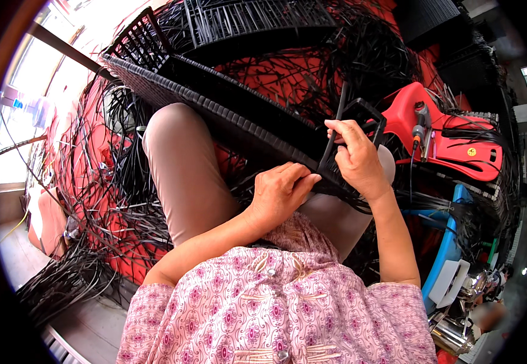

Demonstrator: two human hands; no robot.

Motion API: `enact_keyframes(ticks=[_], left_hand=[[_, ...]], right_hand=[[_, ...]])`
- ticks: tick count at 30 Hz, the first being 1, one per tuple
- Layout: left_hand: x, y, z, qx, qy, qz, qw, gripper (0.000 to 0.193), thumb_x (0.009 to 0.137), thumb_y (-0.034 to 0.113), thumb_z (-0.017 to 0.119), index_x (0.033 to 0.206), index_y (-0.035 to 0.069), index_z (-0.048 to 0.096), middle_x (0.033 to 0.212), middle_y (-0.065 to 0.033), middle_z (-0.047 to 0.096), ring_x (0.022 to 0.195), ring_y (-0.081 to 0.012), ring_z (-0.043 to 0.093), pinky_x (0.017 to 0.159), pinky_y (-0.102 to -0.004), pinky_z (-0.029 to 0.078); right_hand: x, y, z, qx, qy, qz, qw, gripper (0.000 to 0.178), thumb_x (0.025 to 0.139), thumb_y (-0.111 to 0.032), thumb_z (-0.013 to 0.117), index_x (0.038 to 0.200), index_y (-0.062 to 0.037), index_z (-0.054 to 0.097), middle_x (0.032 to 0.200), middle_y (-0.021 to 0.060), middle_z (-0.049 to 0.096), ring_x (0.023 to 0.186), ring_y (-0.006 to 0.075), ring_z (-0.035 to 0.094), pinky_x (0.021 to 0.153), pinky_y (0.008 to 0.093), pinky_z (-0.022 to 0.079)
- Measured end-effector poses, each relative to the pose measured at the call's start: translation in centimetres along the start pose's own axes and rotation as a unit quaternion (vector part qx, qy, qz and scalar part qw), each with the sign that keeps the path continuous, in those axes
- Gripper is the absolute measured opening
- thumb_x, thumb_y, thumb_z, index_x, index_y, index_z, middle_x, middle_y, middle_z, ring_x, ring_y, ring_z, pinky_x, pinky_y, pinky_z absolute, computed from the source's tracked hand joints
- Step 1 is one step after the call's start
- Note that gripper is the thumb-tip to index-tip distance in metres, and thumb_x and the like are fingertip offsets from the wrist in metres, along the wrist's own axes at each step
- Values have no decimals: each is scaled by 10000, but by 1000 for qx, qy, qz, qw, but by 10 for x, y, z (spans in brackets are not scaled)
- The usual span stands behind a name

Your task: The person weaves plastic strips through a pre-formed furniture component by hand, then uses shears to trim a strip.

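Observation:
A long black woven wicker frame (pixel 215 100) slants across my lap from the upper left to its near right corner, between and over my knees. My left hand (pixel 278 191) rests against the near end of its rim, fingers curled and pressed together; whatever they pinch is hidden. Just right of it, my right hand (pixel 358 161) is raised at the corner, thumb and forefinger brought together on a thin black strip (pixel 377 115) that loops out beyond the fingers. More loose black strips hang below this corner, under my hands.
Tangled black strips (pixel 136 164) cover the red floor sheet (pixel 287 73). A red plastic stool (pixel 412 109) at the right carries a corded tool (pixel 420 127). Beside it are a blue crate (pixel 448 242) and a shiny metal pot (pixel 451 333). Another black slatted frame (pixel 257 27) lies ahead.

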State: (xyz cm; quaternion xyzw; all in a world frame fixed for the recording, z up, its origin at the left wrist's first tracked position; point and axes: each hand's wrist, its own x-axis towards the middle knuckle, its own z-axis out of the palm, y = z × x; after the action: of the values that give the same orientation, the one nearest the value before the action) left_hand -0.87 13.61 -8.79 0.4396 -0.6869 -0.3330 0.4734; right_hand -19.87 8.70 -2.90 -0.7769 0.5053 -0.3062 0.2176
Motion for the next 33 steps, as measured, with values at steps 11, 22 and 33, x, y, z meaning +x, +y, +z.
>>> enact_keyframes(ticks=[11,22,33], left_hand=[[-2,3,-14,119,-10,100,988,149,835,135,791,941,58,721,703,-61,606,604,-232,615,539,-349,490],[-3,8,-13,148,-18,81,985,185,857,178,771,982,68,691,713,-52,596,639,-228,627,567,-344,499],[-1,12,-17,159,-19,88,983,185,871,179,761,995,61,689,711,-54,591,623,-223,617,564,-343,489]], right_hand=[[5,29,17,-149,-27,85,985,172,957,-138,649,1079,-23,685,956,106,689,802,271,702,734,354,559],[14,16,20,294,-88,438,845,259,1024,-232,548,1133,-24,658,892,67,708,704,127,673,620,262,540],[15,15,23,316,-41,480,817,192,1014,-165,549,1142,-55,642,913,33,662,671,94,645,595,229,516]])
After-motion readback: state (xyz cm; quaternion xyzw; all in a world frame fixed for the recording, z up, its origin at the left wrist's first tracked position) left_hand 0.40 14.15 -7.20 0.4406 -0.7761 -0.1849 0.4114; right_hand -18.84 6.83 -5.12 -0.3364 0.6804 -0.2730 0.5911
